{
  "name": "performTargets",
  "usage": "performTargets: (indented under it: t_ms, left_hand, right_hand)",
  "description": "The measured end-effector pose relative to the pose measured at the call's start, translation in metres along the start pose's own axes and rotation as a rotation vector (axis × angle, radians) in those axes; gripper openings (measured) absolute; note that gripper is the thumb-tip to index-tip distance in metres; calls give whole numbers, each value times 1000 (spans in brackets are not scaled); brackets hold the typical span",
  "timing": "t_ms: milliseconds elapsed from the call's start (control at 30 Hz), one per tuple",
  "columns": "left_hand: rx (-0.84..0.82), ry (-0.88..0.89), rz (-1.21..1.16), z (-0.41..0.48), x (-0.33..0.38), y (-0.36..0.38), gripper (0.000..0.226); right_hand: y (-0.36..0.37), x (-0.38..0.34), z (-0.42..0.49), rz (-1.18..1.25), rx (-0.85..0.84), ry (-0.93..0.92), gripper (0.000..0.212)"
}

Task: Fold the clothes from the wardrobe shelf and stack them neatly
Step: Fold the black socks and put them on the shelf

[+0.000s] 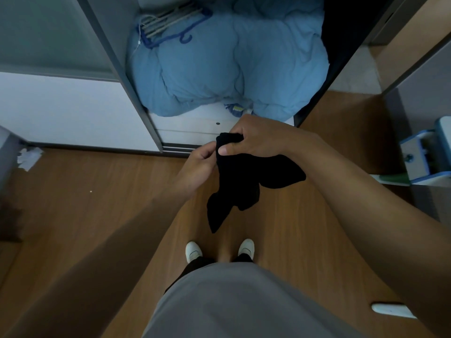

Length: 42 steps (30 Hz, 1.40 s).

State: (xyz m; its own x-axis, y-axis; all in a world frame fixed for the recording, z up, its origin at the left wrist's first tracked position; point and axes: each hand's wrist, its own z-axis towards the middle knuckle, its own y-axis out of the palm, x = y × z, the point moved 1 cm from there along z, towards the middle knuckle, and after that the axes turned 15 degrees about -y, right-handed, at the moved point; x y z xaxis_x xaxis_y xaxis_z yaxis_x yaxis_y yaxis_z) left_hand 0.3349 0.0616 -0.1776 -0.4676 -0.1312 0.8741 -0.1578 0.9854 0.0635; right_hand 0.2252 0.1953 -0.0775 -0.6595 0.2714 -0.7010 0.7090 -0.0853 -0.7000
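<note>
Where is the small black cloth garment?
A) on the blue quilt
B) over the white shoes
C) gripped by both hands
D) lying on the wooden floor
C: the left hand and right hand both grip the small black cloth garment, hanging above the wooden floor.

Type of garment (pixel 244 181) indeterminate; it hides left hand (pixel 202 164) fingertips. Far part of quilt (pixel 219 64) cut off by top edge.

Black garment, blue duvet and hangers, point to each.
Black garment (pixel 244 179): head view, hanging middle.
Blue duvet (pixel 219 69): head view, bulging centre.
Hangers (pixel 168 21): head view, pale bars.
</note>
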Motion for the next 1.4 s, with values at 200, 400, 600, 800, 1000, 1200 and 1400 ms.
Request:
performTargets:
  t_ms: [200, 400, 600, 800, 1000, 1200, 1400]
  left_hand:
    - [-251, -94, -244, -3, -3, 8, 55]
    - [-163, -77, 248, -7, 6, 13, 21]
    - [23, -34, 21, -8, 23, 10, 25]
    - [155, -11, -60, -5, 37, 5, 19]
    - [113, -57, -126, -3, 38, -7, 27]
    - [51, -140, -160, -2, 48, -19, 26]
    - [-90, -203, -310, 1, 80, -2, 30]
  right_hand:
    - [-14, -3, 0, -91, 120, 60, 55]
    - [-30, -8, 8, -131, 326, 158, 50]
    - [-31, 19, -21, 538, 641, 446, 51]
    - [23, 51, -60, 773, 383, 449, 42]
    - [1, 40, -55, 695, 735, 345, 9]
    - [-23, 33, -54, 984, 823, 371, 10]
    - [5, 48, -76, 1302, 656, 266, 44]
